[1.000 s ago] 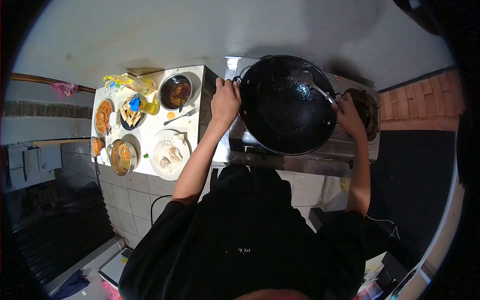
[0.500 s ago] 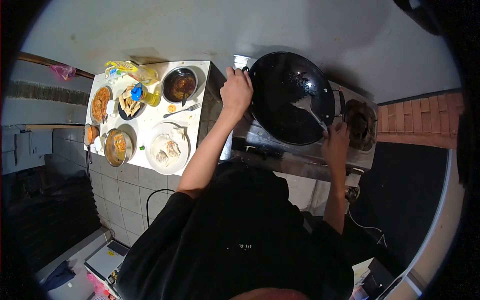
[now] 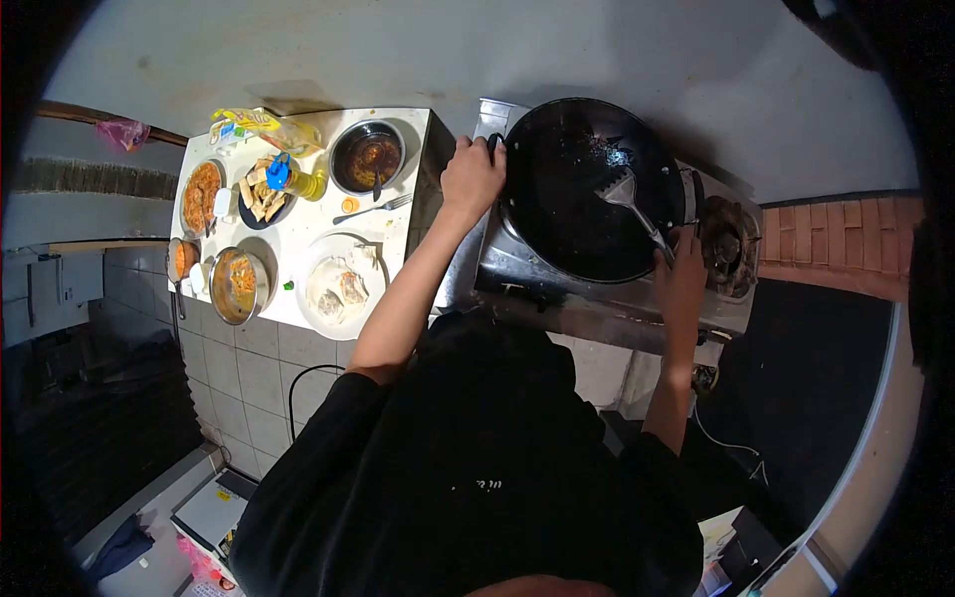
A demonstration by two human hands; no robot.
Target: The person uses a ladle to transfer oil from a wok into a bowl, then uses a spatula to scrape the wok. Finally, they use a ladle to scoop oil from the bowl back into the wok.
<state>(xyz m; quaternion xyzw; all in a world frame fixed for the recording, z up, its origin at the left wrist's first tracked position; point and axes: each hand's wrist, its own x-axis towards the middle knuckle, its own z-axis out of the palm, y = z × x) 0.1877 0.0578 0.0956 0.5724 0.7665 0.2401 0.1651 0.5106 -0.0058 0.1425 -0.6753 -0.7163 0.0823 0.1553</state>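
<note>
A big black wok [image 3: 567,214] sits over the left side of the metal gas stove [image 3: 577,316]. Closed around the wok's left handle [image 3: 495,145] is my left hand [image 3: 473,181]. My right hand [image 3: 681,274] grips the end of a metal slotted spatula [image 3: 625,193], whose blade rests inside the wok. The fingers of that hand are also close to the wok's right handle [image 3: 690,195]; whether they touch it I cannot tell. Shiny wet spots and a few small bits show on the wok's dark inner surface.
Right of the wok is a second burner [image 3: 728,249]. On the white table [image 3: 298,261] at left stand a plate of whitish food [image 3: 318,323], a pot of dark sauce [image 3: 393,139], a fork [image 3: 383,207], an oil bottle [image 3: 306,185], and several food dishes. A wall rises behind.
The wok has shifted slightly right and looks less tilted. Both hands moved along with it, and the spatula blade moved a little up and right inside the wok.
</note>
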